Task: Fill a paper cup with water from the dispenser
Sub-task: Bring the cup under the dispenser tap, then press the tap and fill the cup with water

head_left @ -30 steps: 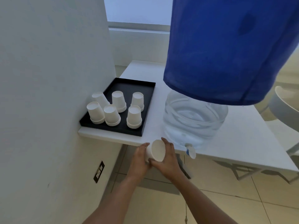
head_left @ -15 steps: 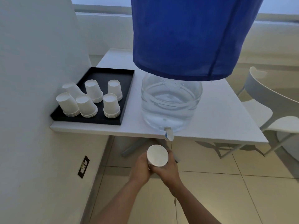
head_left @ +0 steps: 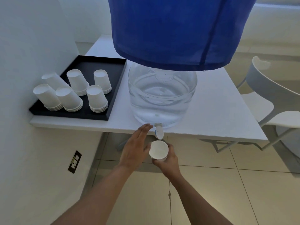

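Observation:
My right hand (head_left: 168, 161) grips a white paper cup (head_left: 158, 149) upright, just below the white tap (head_left: 158, 131) of the water dispenser (head_left: 162, 98). The cup looks empty inside. The dispenser is a clear basin holding water, standing at the front edge of the white table (head_left: 219, 114), with a blue cloth cover (head_left: 175, 30) over the bottle above. My left hand (head_left: 138, 146) is off the cup, fingers stretched out, its fingertips close to the left side of the tap.
A black tray (head_left: 113, 98) on the table's left holds several stacks of upturned paper cups (head_left: 97, 98). A white wall (head_left: 24, 78) with a socket (head_left: 75, 161) is at the left. A white chair (head_left: 276, 103) stands at the right.
My left hand has let go of the cup and reached up toward the tap. The cup, held by my right hand alone, has moved up under the tap.

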### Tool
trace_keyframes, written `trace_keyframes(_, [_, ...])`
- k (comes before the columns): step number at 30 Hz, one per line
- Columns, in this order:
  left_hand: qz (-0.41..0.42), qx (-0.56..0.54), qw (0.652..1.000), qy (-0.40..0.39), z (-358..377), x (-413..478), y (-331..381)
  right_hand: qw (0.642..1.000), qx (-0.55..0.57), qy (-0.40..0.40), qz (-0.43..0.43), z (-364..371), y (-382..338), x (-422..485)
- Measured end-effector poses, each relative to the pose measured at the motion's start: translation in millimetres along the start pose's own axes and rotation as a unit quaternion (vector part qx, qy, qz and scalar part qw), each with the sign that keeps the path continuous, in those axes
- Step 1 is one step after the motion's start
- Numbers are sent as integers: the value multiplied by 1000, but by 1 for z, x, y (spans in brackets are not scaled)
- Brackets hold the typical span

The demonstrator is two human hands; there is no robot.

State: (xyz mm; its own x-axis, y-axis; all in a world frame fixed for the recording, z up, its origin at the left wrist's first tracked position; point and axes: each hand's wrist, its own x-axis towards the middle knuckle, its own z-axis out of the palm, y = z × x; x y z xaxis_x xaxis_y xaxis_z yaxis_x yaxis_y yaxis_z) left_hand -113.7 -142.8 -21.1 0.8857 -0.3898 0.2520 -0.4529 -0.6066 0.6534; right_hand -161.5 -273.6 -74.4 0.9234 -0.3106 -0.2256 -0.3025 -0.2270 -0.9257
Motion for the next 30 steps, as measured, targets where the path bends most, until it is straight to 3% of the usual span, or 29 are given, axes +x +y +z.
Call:
trace_keyframes(4, [61,42,996,-48,2,9,9,1000,18,9,-5,0,-7,8])
trace_keyframes(9, [72,73,993,-51,4,17,15,1000,24,11,-13,-2,-11,14])
trace_keyframes(30, [41,54,991,-119,-11,37,30,999,30,9,-25,1,-9,23])
